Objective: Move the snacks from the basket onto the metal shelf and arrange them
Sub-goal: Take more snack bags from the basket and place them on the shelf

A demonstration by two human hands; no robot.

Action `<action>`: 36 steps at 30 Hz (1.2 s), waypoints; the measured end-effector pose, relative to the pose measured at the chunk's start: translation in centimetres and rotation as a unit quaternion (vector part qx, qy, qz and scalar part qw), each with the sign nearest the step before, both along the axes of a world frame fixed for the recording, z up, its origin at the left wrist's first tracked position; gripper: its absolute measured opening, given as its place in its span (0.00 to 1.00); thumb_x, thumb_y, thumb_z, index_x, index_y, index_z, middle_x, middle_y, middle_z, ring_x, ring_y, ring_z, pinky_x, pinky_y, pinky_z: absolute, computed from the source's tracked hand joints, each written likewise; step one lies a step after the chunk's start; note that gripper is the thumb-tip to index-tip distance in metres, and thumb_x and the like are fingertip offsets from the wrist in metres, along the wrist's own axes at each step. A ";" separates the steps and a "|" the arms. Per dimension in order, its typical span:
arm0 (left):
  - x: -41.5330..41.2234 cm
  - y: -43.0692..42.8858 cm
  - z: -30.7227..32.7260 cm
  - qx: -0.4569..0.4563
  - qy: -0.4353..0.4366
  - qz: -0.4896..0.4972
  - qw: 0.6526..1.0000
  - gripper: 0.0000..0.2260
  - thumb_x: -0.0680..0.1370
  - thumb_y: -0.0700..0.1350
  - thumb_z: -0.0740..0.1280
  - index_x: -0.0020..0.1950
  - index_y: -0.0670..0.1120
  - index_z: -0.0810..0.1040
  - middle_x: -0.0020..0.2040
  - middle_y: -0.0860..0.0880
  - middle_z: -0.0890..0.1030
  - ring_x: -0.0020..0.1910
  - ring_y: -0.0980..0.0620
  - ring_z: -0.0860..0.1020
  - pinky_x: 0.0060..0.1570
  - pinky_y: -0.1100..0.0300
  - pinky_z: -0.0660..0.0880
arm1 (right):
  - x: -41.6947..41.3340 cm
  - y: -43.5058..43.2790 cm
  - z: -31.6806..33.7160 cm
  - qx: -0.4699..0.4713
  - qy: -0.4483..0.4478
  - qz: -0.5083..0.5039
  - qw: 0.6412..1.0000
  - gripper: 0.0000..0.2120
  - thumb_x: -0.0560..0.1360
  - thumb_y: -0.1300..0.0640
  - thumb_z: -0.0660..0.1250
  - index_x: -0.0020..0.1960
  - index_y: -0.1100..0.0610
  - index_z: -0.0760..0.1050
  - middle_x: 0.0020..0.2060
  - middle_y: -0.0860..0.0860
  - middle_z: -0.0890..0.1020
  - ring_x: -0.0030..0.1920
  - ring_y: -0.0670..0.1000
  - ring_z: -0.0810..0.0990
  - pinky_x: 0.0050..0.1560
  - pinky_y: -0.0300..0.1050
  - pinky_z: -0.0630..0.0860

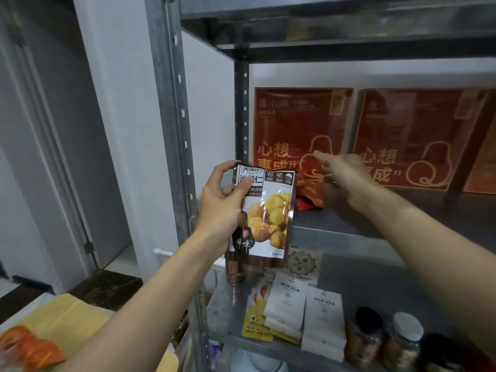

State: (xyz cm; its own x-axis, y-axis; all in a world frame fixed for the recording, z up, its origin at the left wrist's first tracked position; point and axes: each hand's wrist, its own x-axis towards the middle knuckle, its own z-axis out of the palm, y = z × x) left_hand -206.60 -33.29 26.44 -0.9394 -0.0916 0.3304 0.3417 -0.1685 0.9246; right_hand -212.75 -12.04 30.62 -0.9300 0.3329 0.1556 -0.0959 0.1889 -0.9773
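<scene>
My left hand (222, 208) grips a chestnut snack packet (268, 216) by its upper left corner and holds it upright in front of the metal shelf's (349, 229) left front edge. My right hand (346, 181) reaches over that shelf board with its fingers stretched toward a red-orange snack packet (308, 197) lying there. Motion blur hides whether they touch it. At the bottom left is the yellow basket (67, 315) with orange packets (32, 347) in it.
Two large red boxes (300, 130) (418, 138) stand against the back of the same shelf board. The board below holds white packets (306, 310), a yellow packet (255, 326), jars (386, 339) and a brown bottle (236, 267). The perforated upright post (179, 130) stands left of the packet.
</scene>
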 end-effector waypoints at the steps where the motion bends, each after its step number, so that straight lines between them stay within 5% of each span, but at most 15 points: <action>1: 0.1 0.9 0.4 -0.001 0.001 -0.003 1.000 0.12 0.80 0.45 0.66 0.63 0.55 0.72 0.42 0.43 0.85 0.31 0.41 0.77 0.26 0.56 0.73 | 0.9 0.7 0.3 -0.016 0.015 0.011 1.000 0.19 0.74 0.44 0.71 0.50 0.61 0.79 0.44 0.55 0.84 0.36 0.51 0.81 0.43 0.49 0.76; 4: 0.0 4.3 1.5 -0.013 0.019 -0.009 1.000 0.13 0.80 0.44 0.66 0.63 0.54 0.72 0.42 0.45 0.86 0.30 0.49 0.81 0.25 0.56 0.75 | 4.3 3.5 0.5 -0.052 0.024 0.105 0.993 0.23 0.73 0.39 0.69 0.50 0.60 0.79 0.43 0.56 0.84 0.36 0.54 0.81 0.43 0.50 0.76; 7: -0.4 8.7 2.4 0.010 0.011 -0.041 0.999 0.13 0.79 0.43 0.67 0.62 0.55 0.74 0.43 0.46 0.86 0.39 0.45 0.84 0.41 0.39 0.79 | 7.7 6.8 0.1 -0.029 -0.008 0.227 0.973 0.24 0.71 0.38 0.65 0.51 0.59 0.79 0.42 0.57 0.83 0.39 0.56 0.82 0.43 0.52 0.80; 9: -1.1 11.8 2.9 0.013 0.001 -0.048 0.999 0.13 0.79 0.45 0.68 0.61 0.56 0.74 0.46 0.45 0.85 0.43 0.43 0.84 0.44 0.38 0.79 | 9.5 8.3 -0.3 -0.015 -0.019 0.279 0.960 0.20 0.73 0.45 0.66 0.55 0.60 0.80 0.40 0.54 0.85 0.39 0.53 0.84 0.44 0.52 0.80; 13: -2.9 17.3 3.4 -0.087 0.013 -0.020 0.996 0.16 0.79 0.50 0.67 0.66 0.56 0.72 0.56 0.47 0.81 0.49 0.48 0.82 0.43 0.54 0.80 | 9.9 11.0 -1.0 -0.014 -0.007 0.222 0.975 0.10 0.74 0.61 0.70 0.55 0.61 0.81 0.45 0.58 0.86 0.42 0.51 0.82 0.37 0.42 0.82; 19: -4.5 19.5 2.0 -0.194 0.026 -0.041 0.980 0.16 0.79 0.51 0.67 0.67 0.53 0.73 0.55 0.49 0.81 0.53 0.50 0.81 0.57 0.52 0.78 | 6.4 16.0 -2.0 -0.078 -0.010 0.116 0.990 0.10 0.76 0.61 0.70 0.56 0.61 0.80 0.41 0.51 0.86 0.32 0.42 0.79 0.31 0.37 0.77; 23: -5.3 18.8 0.9 -0.353 0.123 -0.007 0.928 0.12 0.79 0.46 0.67 0.62 0.51 0.78 0.54 0.53 0.82 0.52 0.57 0.79 0.50 0.68 0.72 | 3.6 17.4 -3.1 -0.084 -0.037 0.113 0.989 0.05 0.77 0.61 0.69 0.52 0.59 0.80 0.39 0.49 0.86 0.37 0.45 0.81 0.41 0.41 0.82; 26: -5.9 18.1 0.8 -0.472 0.199 0.063 0.856 0.13 0.79 0.47 0.67 0.63 0.50 0.78 0.58 0.49 0.81 0.59 0.50 0.76 0.59 0.54 0.72 | 1.8 17.2 -3.6 -0.066 -0.054 0.100 0.991 0.07 0.76 0.61 0.70 0.53 0.61 0.80 0.43 0.53 0.86 0.47 0.52 0.83 0.54 0.52 0.80; 30: -6.4 17.9 0.9 -0.582 0.216 0.100 0.778 0.16 0.78 0.50 0.65 0.64 0.48 0.77 0.60 0.46 0.79 0.59 0.44 0.73 0.58 0.49 0.71 | 0.2 16.6 -4.2 -0.031 -0.044 0.059 0.997 0.13 0.73 0.61 0.74 0.55 0.66 0.80 0.46 0.58 0.86 0.46 0.54 0.85 0.50 0.48 0.82; 36: -6.5 17.8 0.8 -0.635 0.213 0.094 0.736 0.18 0.78 0.51 0.65 0.67 0.47 0.76 0.64 0.47 0.78 0.62 0.44 0.72 0.60 0.48 0.71 | -0.3 16.0 -4.3 0.089 -0.032 0.009 0.996 0.07 0.72 0.53 0.76 0.41 0.56 0.80 0.42 0.52 0.84 0.47 0.52 0.83 0.47 0.43 0.77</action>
State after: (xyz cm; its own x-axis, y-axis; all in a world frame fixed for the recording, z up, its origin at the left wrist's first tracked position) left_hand -213.07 -15.53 27.22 -0.7356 0.4303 0.5231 0.5529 0.8276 0.0968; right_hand -213.07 3.96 26.30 -0.9457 0.2879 0.1512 -0.0402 0.3577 -0.9330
